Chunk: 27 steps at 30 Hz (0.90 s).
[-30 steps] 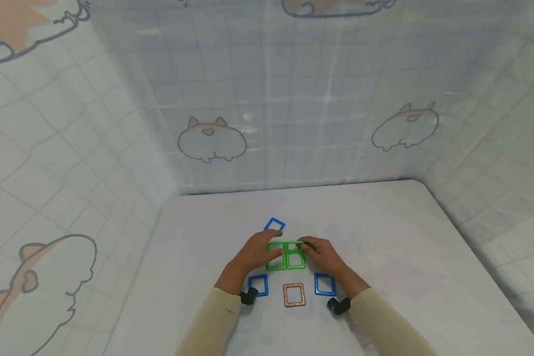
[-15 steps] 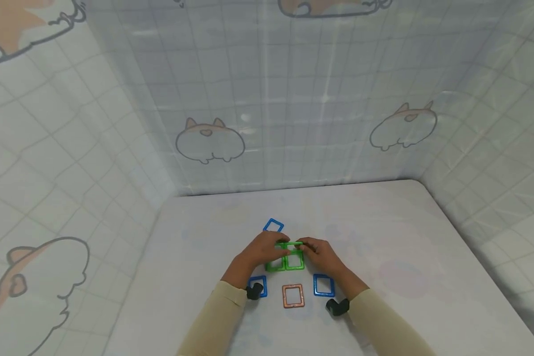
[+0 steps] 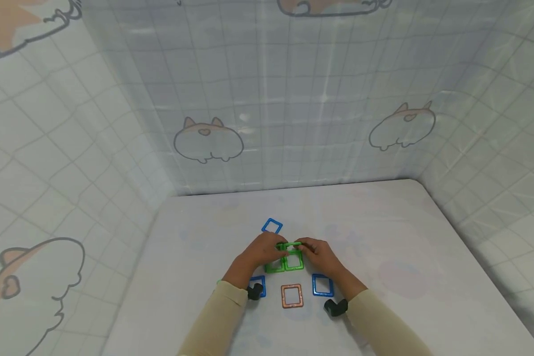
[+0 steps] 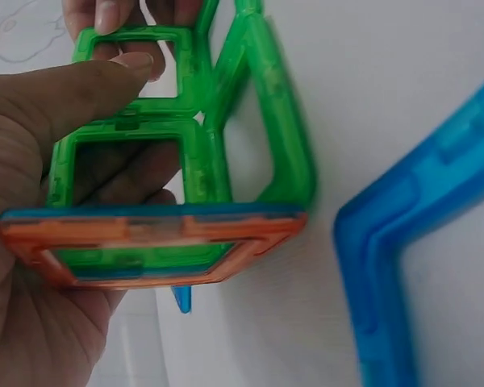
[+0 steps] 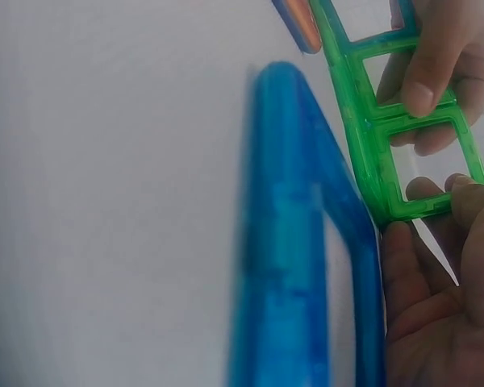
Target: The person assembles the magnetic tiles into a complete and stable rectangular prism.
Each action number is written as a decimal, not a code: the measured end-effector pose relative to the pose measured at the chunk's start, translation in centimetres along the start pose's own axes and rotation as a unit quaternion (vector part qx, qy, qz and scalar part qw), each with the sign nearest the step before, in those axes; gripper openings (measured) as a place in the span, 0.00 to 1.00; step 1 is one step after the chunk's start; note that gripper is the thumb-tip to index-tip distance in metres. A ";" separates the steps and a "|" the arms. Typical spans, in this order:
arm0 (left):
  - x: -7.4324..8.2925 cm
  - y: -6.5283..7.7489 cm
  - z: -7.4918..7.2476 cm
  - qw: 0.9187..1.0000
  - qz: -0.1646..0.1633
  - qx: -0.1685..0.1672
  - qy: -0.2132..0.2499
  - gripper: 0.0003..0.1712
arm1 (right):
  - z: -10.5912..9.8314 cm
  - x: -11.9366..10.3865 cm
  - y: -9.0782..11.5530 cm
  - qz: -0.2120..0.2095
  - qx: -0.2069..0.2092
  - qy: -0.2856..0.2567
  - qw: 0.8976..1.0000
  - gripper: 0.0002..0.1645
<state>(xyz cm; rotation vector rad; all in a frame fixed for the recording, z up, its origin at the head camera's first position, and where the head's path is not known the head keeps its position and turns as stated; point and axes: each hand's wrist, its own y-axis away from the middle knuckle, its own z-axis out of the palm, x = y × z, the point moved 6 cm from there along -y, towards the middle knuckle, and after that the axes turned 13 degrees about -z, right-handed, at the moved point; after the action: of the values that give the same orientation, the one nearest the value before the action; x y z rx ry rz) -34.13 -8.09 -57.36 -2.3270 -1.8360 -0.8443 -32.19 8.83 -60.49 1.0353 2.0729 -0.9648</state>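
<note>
Green see-through magnetic square tiles stand in the middle of the table. Two flat green tiles (image 3: 293,268) lie side by side, and two green tiles rise upright along their far edge. My left hand (image 3: 262,248) grips the left upright tile (image 4: 198,173), thumb on the near face and fingers behind. With thumb and fingertips, my right hand (image 3: 319,252) pinches the outer edge of the right upright tile (image 5: 415,211). In the left wrist view, a blue-edged orange tile (image 4: 262,246) overlaps the green ones, close beside the left hand.
A blue tile (image 3: 266,223) lies beyond the left hand. Nearer me are a blue tile (image 3: 264,287) partly behind the left wrist, an orange tile (image 3: 292,306) and another blue tile (image 3: 323,295) by the right wrist. Patterned curtains (image 3: 293,123) surround the table (image 3: 365,212).
My left hand has moved slightly right and its fingers have closed in on the left upright green tile. The right hand has kept its pinch, nearly still.
</note>
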 end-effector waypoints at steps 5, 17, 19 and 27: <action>0.2 -0.1 0.2 1.000 0.005 0.007 -0.010 0.13 | -0.1 0.0 -0.1 -0.006 0.003 -0.001 1.000 0.14; 0.5 -0.2 0.2 1.000 -0.003 0.002 -0.004 0.04 | -0.2 0.2 -0.1 0.003 0.001 -0.004 1.000 0.13; 0.4 -0.3 0.2 1.000 -0.002 0.002 -0.006 0.04 | -0.2 0.2 -0.1 0.003 0.002 -0.005 1.000 0.13; 0.2 -0.5 0.2 1.000 -0.012 -0.011 -0.009 0.05 | -0.2 0.2 -0.3 0.020 -0.003 -0.010 1.000 0.14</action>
<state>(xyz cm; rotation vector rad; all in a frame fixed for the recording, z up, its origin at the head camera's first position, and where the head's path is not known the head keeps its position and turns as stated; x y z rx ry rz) -34.46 -7.65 -57.60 -2.3382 -1.8764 -0.8535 -32.57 8.90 -60.45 1.0550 2.0303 -0.9458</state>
